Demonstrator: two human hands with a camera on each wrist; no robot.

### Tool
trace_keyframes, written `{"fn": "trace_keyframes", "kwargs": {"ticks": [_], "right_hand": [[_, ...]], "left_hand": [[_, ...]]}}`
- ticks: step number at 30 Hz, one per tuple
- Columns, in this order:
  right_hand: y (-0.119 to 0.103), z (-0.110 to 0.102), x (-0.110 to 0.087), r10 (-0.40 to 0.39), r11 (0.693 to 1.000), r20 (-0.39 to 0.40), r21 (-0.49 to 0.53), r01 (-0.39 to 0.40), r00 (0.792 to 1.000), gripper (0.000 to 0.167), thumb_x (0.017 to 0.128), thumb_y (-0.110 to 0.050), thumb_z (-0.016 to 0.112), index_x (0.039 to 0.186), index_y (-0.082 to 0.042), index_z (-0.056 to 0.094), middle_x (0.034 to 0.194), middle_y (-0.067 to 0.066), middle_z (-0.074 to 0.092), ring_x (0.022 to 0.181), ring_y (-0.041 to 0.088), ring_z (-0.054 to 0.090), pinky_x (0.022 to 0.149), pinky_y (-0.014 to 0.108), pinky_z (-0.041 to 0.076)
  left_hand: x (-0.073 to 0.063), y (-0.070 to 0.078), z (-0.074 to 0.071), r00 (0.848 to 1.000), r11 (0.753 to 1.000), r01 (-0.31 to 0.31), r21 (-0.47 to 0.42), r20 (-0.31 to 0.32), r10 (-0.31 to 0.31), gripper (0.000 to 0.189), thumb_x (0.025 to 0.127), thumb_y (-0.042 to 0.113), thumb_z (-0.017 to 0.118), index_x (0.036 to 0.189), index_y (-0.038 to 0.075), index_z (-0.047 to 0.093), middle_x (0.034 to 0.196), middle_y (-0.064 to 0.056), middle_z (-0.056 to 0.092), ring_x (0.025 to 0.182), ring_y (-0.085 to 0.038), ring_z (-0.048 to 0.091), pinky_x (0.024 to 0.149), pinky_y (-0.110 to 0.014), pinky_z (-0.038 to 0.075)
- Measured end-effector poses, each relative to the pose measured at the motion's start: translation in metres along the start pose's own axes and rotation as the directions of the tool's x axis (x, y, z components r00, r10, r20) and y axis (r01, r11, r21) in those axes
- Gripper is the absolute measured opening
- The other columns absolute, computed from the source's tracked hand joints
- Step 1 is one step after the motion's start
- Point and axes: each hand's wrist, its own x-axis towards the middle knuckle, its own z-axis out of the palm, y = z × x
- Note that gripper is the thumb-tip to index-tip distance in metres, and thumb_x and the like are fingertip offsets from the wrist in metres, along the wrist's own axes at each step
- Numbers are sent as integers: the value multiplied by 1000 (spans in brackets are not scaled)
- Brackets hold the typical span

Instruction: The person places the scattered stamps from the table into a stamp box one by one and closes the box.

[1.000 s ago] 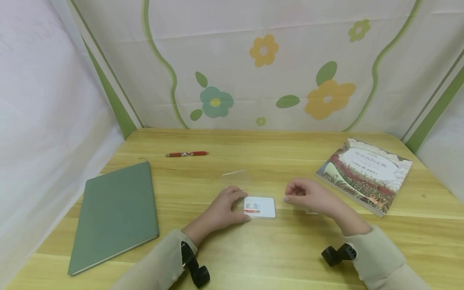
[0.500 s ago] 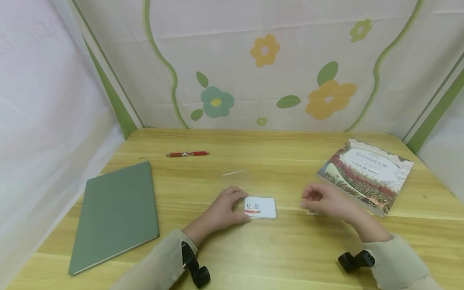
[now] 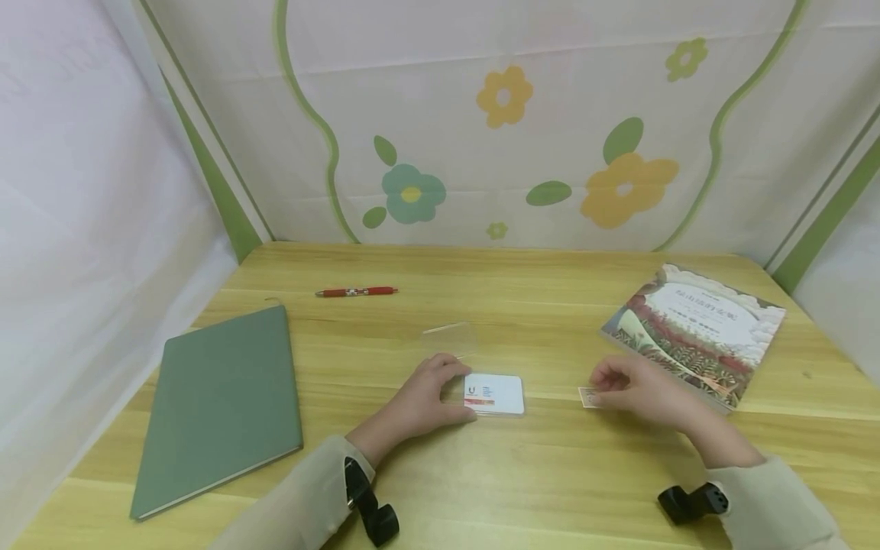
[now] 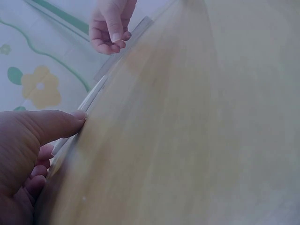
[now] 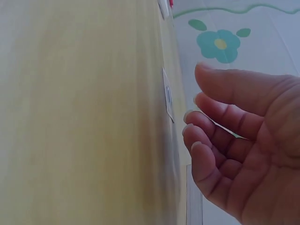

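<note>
On the far left of the wooden tabletop (image 3: pixel 481 473) lies a closed green notebook (image 3: pixel 220 405), with a red pen (image 3: pixel 355 292) beyond it, nearer the flowered backdrop. Neither has moved over the last second.

Toward the middle, the left hand (image 3: pixel 419 401) rests where it was a second ago, its fingers (image 3: pixel 443 365) curled lightly and its thumb pressed to the near left edge of a white card (image 3: pixel 495 393), which lies flat. Just behind that hand sits a clear plastic sleeve (image 3: pixel 450 338), apart from the card and unmoved.

Further right, the change: the right hand (image 3: pixel 635 389) has drawn away from the white card. A second ago it hovered just beside the card's right edge; now it is well apart from it, close to the picture book (image 3: pixel 694 328) at the right of the tabletop. Its fingers are curled in and narrow, tips touching a small brownish card (image 3: pixel 587 397) that lies flat. Whether they pinch it yet cannot be told; the wrist view shows a thin edge across the curled fingers, but it is blurred.

Judging from this, the right hand has left the white card to the left hand and is fetching the small card.
</note>
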Motion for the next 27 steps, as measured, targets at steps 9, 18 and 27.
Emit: {"fn": "trace_keyframes", "kwargs": {"ticks": [9, 18, 27], "right_hand": [[7, 1, 2, 23, 999, 0, -27, -23, 1000, 26, 77, -28, 74, 92, -9, 63, 85, 0, 60, 78, 12, 54, 69, 24, 46], [11, 3, 6, 17, 996, -10, -86, -18, 1000, 24, 74, -27, 75, 89, -13, 63, 82, -2, 59, 76, 12, 53, 68, 25, 45], [12, 4, 6, 21, 997, -1, -73, -21, 1000, 22, 74, -26, 76, 86, -13, 63, 80, -2, 60, 75, 12, 53, 67, 25, 45]], "left_hand": [[0, 0, 0, 1000, 1000, 1, -3, 4, -1, 63, 72, 33, 78, 126, 10, 56, 128, -6, 47, 119, -24, 43, 100, -44, 36], [1, 1, -1, 1000, 1000, 5, -5, 6, -5, 63, 72, 33, 78, 126, 10, 56, 128, -5, 47, 119, -23, 42, 100, -44, 36], [0, 2, -1, 1000, 1000, 4, -3, 3, -4, 63, 72, 32, 79, 125, 9, 56, 128, -6, 47, 119, -24, 42, 100, -44, 36]]}}
